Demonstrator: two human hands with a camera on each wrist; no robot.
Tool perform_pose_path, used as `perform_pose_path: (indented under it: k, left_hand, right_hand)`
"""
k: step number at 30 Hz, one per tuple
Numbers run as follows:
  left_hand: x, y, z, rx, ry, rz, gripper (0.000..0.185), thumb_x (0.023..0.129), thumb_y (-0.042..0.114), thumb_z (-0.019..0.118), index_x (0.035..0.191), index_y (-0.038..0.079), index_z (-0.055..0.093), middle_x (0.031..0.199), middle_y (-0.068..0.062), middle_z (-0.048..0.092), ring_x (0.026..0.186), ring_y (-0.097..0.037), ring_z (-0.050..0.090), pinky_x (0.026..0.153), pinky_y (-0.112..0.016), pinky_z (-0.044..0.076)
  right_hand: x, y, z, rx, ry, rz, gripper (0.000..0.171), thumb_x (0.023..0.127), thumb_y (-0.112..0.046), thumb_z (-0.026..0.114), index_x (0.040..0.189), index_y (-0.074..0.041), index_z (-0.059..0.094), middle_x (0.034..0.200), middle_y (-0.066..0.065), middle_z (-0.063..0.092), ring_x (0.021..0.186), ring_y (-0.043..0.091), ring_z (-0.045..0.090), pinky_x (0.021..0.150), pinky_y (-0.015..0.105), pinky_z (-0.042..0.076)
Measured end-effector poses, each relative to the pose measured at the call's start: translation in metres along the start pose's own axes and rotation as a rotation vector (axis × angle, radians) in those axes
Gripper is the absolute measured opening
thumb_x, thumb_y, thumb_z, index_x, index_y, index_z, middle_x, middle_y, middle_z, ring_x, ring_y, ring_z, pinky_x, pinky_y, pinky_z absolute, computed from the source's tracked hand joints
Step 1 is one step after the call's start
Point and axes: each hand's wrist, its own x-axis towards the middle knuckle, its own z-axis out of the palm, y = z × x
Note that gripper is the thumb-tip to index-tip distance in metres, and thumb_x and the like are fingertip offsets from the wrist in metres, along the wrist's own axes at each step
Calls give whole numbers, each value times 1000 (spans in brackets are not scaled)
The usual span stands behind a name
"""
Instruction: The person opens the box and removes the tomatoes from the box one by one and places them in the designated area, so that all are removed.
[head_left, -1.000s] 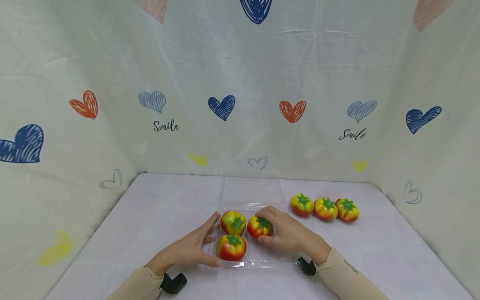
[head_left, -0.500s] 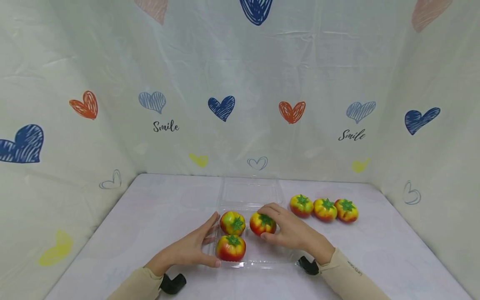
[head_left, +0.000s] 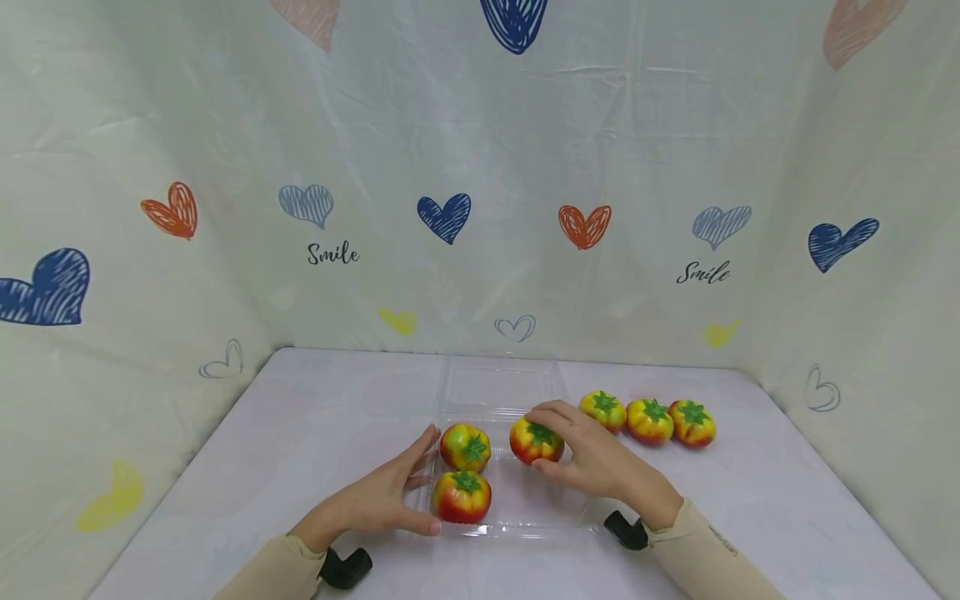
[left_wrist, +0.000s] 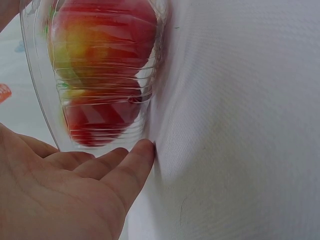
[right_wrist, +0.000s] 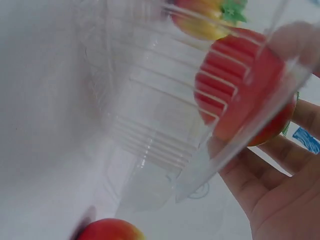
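My right hand (head_left: 600, 454) grips a red-and-yellow tomato-like fruit (head_left: 537, 442) with a green leafy top, over the right half of a clear plastic clamshell box (head_left: 517, 531). In the right wrist view this held fruit (right_wrist: 240, 80) shows partly through the box's ribbed wall, fingers around its far side. Two similar fruits, a rear one (head_left: 465, 447) and a front one (head_left: 462, 497), sit in the box's left half. My left hand (head_left: 382, 496) stands at the box's left side, thumb spread toward the front corner. In the left wrist view its straight fingers (left_wrist: 127, 172) lie close to the ribbed wall.
The box's lid (head_left: 502, 383) is folded back behind it. Three more of the fruits, the middle one (head_left: 649, 421) among them, stand in a row at the back right of the white table (head_left: 337, 400). A curtain (head_left: 510, 150) printed with hearts surrounds the table.
My right hand has carried the gripped fruit to the right and slightly back, away from the two fruits on the left. My left hand has stayed in place.
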Motion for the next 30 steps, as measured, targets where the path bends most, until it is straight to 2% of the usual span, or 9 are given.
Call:
perform_pose_path:
  k: [8,18,30]
  left_hand:
    - [0,0,0,-6,-4,-2,118,75,32,82,154,10,-3,160,-13,3,139,-34,30,106,-43,37]
    - [0,0,0,-16,-7,4,119,74,30,82,154,10,-3,160,-13,2,141,-34,26,107,-43,35]
    - [1,0,0,-44,-9,5,119,75,28,82,154,9,-4,160,-13,0,142,-34,22,107,-40,35]
  right_hand:
    - [-6,4,-7,13,35,25,55,83,-34,73,133,-23,53,132,-8,49,114,14,52,94,39,51]
    - [-13,6,-16,24,55,99,55,83,-37,74,132,-25,53,132,-8,50,116,16,52,95,42,50]
    - [-19,13,-20,25,85,105,54,83,-33,74,132,-24,53,132,-7,49,117,16,51,94,41,51]
